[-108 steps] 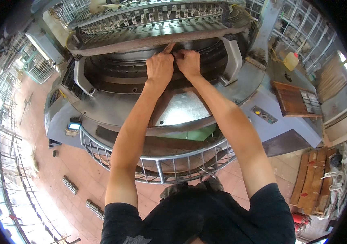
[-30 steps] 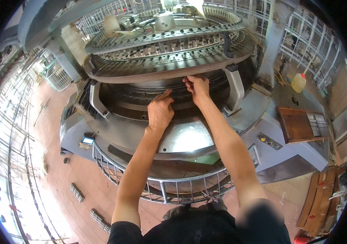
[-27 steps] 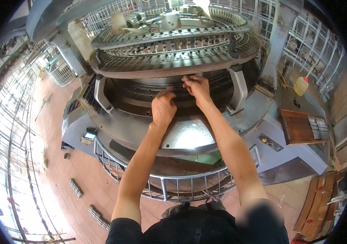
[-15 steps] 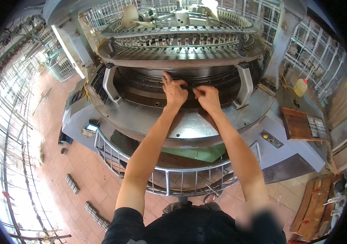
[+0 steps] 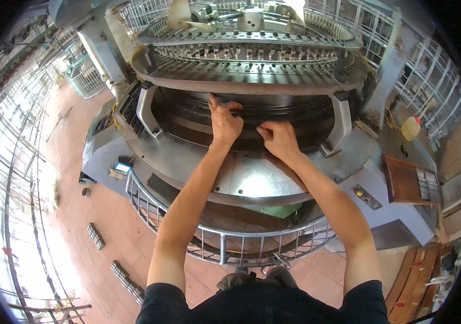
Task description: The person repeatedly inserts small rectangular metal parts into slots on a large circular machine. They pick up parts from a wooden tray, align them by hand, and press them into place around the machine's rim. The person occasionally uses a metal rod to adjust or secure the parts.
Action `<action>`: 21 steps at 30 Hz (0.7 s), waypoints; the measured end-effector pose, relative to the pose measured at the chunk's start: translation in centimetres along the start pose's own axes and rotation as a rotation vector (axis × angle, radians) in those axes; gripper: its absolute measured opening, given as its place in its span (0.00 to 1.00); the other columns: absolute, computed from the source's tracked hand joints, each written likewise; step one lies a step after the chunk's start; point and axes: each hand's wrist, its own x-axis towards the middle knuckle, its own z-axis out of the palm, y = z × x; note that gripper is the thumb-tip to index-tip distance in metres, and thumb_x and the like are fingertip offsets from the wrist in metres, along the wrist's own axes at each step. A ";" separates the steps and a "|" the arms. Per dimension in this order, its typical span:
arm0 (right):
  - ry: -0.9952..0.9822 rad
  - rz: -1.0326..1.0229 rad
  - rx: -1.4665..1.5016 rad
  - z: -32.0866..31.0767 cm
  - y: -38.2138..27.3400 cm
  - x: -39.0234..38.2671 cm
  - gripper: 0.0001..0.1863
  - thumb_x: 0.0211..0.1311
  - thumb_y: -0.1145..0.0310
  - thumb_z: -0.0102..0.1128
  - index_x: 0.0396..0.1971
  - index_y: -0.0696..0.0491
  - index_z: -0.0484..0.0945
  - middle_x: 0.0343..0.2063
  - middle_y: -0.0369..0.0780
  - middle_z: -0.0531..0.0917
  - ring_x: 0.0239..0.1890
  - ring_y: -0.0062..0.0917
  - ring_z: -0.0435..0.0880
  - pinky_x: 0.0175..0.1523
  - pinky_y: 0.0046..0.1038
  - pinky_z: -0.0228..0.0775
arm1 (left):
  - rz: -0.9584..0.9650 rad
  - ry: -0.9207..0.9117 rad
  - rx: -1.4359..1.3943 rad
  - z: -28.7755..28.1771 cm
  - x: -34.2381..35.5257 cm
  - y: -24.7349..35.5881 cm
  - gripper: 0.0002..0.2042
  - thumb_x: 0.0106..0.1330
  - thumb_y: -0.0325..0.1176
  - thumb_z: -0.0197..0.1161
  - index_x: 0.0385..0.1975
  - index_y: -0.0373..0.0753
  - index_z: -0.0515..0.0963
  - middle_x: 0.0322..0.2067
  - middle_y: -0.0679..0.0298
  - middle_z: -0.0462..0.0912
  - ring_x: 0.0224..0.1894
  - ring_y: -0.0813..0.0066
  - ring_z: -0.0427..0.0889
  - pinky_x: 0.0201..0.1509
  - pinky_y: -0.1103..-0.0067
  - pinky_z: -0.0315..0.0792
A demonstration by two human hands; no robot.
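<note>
**Working both hands along the dark needle ring**

Watching from my end, I am seeing both hands drawing together on the dark ring (image 5: pixel 252 127) of the big circular knitting machine (image 5: pixel 252 75). A second ago the right hand was reaching higher, toward the ring's upper edge, with the left hand lower and apart from it; now they are sitting side by side on the ring's near face. The left hand (image 5: pixel 225 121) is pressing on the ring with fingers bent and thumb raised toward the rusty upper rim (image 5: pixel 252 86). The right hand (image 5: pixel 280 139) is lying just beside it, fingers curled close together, forefinger and thumb seeming to pinch something at the ring; I cannot tell what, it is too small. I am judging that the work is narrowing to one spot on the ring. Below the ring the shiny steel apron (image 5: pixel 252 181) is sloping toward the railing (image 5: pixel 225 243). Right of the ring a yellow bottle (image 5: pixel 410 128) is standing well apart.
</note>
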 end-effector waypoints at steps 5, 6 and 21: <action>-0.059 -0.130 0.057 0.1 0.1 1.0 0.06 0.59 0.70 0.66 0.30 0.57 0.85 0.27 0.49 0.85 0.30 0.47 0.84 0.37 0.44 0.75 | 0.088 0.114 0.102 -0.2 0.6 -0.3 0.20 0.44 0.19 0.59 0.37 0.42 0.89 0.65 0.30 0.61 0.70 0.35 0.60 0.75 0.65 0.60; -0.081 -0.140 0.062 0.1 0.1 1.1 0.05 0.59 0.70 0.66 0.30 0.57 0.85 0.28 0.49 0.85 0.30 0.47 0.84 0.37 0.44 0.75 | 0.103 0.118 0.133 -0.1 0.8 -0.4 0.20 0.44 0.19 0.58 0.36 0.42 0.89 0.63 0.32 0.65 0.68 0.35 0.62 0.75 0.65 0.60; -0.182 -0.079 0.053 0.3 0.7 1.6 0.05 0.51 0.72 0.66 0.23 0.58 0.84 0.26 0.50 0.85 0.31 0.48 0.85 0.39 0.43 0.77 | 0.139 0.247 0.242 3.8 -0.4 4.7 0.13 0.44 0.20 0.59 0.30 0.40 0.85 0.44 0.48 0.79 0.57 0.43 0.70 0.70 0.52 0.57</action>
